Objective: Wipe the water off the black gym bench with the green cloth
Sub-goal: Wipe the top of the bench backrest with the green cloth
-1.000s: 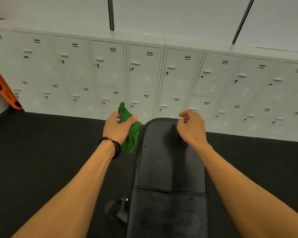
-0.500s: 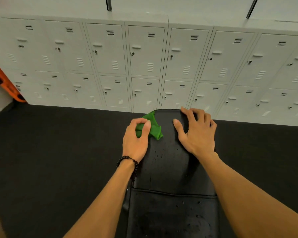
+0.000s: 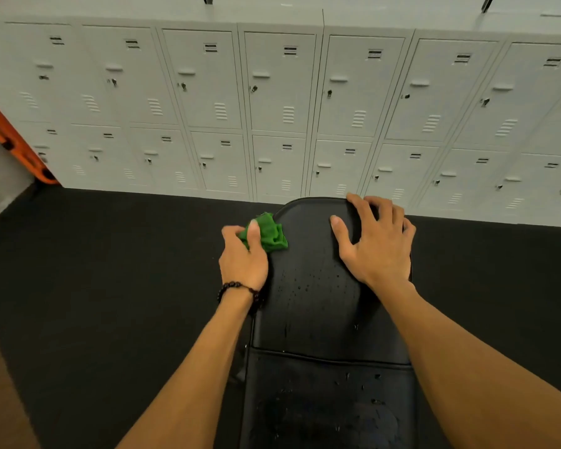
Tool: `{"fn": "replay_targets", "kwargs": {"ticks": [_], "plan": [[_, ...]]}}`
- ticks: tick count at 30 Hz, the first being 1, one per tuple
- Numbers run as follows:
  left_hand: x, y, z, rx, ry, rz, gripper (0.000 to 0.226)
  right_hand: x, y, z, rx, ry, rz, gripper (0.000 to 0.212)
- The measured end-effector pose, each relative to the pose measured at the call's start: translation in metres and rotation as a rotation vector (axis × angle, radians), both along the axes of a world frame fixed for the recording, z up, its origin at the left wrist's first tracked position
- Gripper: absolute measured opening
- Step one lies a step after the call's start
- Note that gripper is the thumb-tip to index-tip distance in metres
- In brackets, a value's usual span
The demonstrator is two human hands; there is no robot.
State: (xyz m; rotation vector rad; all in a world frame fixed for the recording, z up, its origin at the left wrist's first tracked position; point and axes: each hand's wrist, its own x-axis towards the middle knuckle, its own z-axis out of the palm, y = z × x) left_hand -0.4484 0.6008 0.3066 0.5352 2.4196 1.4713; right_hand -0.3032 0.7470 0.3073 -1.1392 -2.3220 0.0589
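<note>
The black gym bench [image 3: 318, 312] runs away from me down the middle, its pad dotted with water drops. My left hand [image 3: 243, 257] grips the bunched green cloth [image 3: 269, 233] at the bench's far left edge, the cloth lying on the pad. My right hand [image 3: 374, 241] rests flat on the far right end of the bench with fingers spread.
A wall of grey lockers [image 3: 279, 105] stands just beyond the bench's far end. Dark rubber floor [image 3: 110, 270] lies on both sides. An orange piece of equipment [image 3: 10, 137] leans at the far left.
Both hands came down from the air onto the bench's far end. The left hand then slid the cloth toward the left edge. The right hand stays flat on the pad.
</note>
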Motion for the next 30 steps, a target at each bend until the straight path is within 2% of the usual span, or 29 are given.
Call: {"fn": "replay_targets", "kwargs": {"ticks": [2, 5, 8, 10, 14, 17, 18, 19, 21, 24, 26, 28, 30], "plan": [[0.005, 0.009, 0.008, 0.113, 0.077, -0.072, 0.029, 0.0, 0.0, 0.0, 0.002, 0.014, -0.003, 0.053], [0.032, -0.016, -0.009, 0.116, 0.163, -0.224, 0.029, 0.0, -0.001, -0.002, 0.015, 0.029, -0.011, 0.053], [0.036, -0.053, -0.03, 0.047, 0.201, -0.14, 0.027, 0.0, -0.001, -0.002, 0.011, 0.022, -0.011, 0.053], [0.019, -0.05, -0.031, 0.001, 0.198, -0.079, 0.031, 0.0, 0.0, -0.001, 0.005, 0.014, -0.012, 0.053], [-0.004, -0.015, -0.005, 0.09, 0.114, -0.074, 0.044, 0.0, 0.0, -0.001, -0.008, 0.016, -0.005, 0.053], [0.012, -0.026, -0.016, 0.159, 0.018, -0.193, 0.028, -0.001, -0.001, -0.001, -0.013, 0.026, -0.006, 0.053], [0.021, -0.039, -0.025, 0.128, -0.029, -0.227, 0.021, 0.0, -0.001, -0.001, -0.011, 0.026, -0.007, 0.053], [0.03, -0.054, -0.034, 0.069, -0.03, -0.267, 0.024, 0.0, -0.001, -0.002, -0.01, 0.027, -0.006, 0.053], [0.038, -0.08, -0.043, -0.034, 0.063, -0.338, 0.031, 0.0, -0.001, -0.002, -0.008, 0.03, -0.007, 0.052], [0.025, -0.083, -0.037, 0.02, 0.284, -0.298, 0.041, 0.0, -0.001, -0.001, -0.004, 0.028, -0.012, 0.052], [0.019, -0.071, -0.034, 0.027, 0.395, -0.248, 0.036, -0.001, -0.001, -0.001, -0.005, 0.028, -0.007, 0.052], [0.027, -0.063, -0.039, -0.001, 0.459, -0.225, 0.033, 0.0, -0.001, -0.001, -0.005, 0.027, -0.005, 0.052], [0.039, -0.063, -0.053, 0.038, 0.468, -0.251, 0.04, -0.001, 0.0, -0.001, -0.002, 0.031, -0.003, 0.052]]}}
